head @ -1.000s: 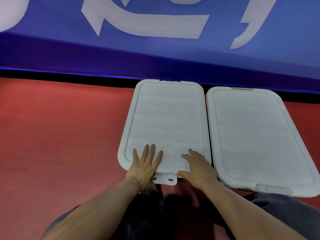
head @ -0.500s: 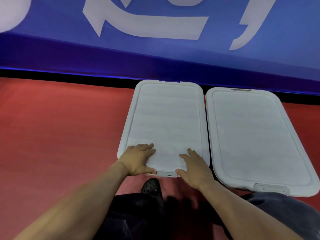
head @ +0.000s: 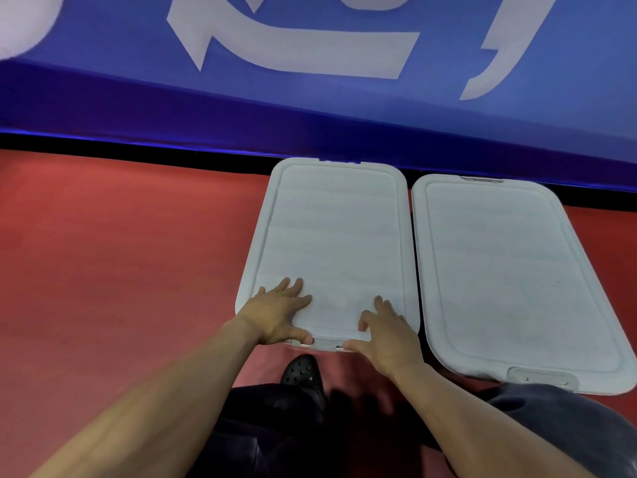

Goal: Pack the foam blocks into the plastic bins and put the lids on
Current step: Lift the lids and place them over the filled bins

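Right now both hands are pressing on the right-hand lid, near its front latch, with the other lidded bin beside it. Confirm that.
Not quite. In the head view the left hand and right hand press on the left-hand lid, near its front latch. The other lidded bin stands beside it to the right, untouched.

floor [head: 120, 270]: red | wall banner [head: 310, 98]: blue, white lettering | baseboard [head: 138, 151]: black

The near latch [head: 325, 343], hanging open below the left lid [head: 331, 243] a second ago, now sits flush. The left hand [head: 275, 313] has shifted toward the corner, its thumb beside the latch.
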The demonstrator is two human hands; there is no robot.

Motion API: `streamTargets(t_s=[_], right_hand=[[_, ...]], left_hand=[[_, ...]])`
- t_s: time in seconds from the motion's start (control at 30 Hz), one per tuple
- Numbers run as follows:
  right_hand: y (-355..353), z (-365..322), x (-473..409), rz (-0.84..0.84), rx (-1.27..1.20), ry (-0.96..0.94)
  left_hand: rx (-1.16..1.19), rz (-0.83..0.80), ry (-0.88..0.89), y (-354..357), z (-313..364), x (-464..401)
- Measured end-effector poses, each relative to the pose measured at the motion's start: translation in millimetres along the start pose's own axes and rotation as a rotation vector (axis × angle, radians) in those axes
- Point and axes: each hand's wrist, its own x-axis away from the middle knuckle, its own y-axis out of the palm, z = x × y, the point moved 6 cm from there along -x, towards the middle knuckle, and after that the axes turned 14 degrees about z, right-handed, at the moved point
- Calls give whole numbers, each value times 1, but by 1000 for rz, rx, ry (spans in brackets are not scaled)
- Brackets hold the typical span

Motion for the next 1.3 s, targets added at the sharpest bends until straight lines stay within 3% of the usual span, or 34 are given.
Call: streamTargets(t_s=[0.2,0.37,0.47,0.67,1.0,1.17,1.3], right_hand=[[0,3,-4,38,-8,42],[-19,-5,-24,166,-51,7],[-30,-9,-64,218,-62,-36],[-55,-20,-175,213,17,-130],[-61,-23,-392,205,189,-109],[-46,-16,-435,248,354,-114],[-54,-17,-452,162,277,-89]], left_hand=[[42,46,-45,-1,-5,-2],[50,202,-33,-10,-11,-12],[122,318,-85,-29,-15,-36],[35,414,-115,-52,-39,-116],[-105,608,-239,-67,-76,-237],[-152,668,-238,-58,-80,-246],[-170,675,-231,-58,-79,-247]])
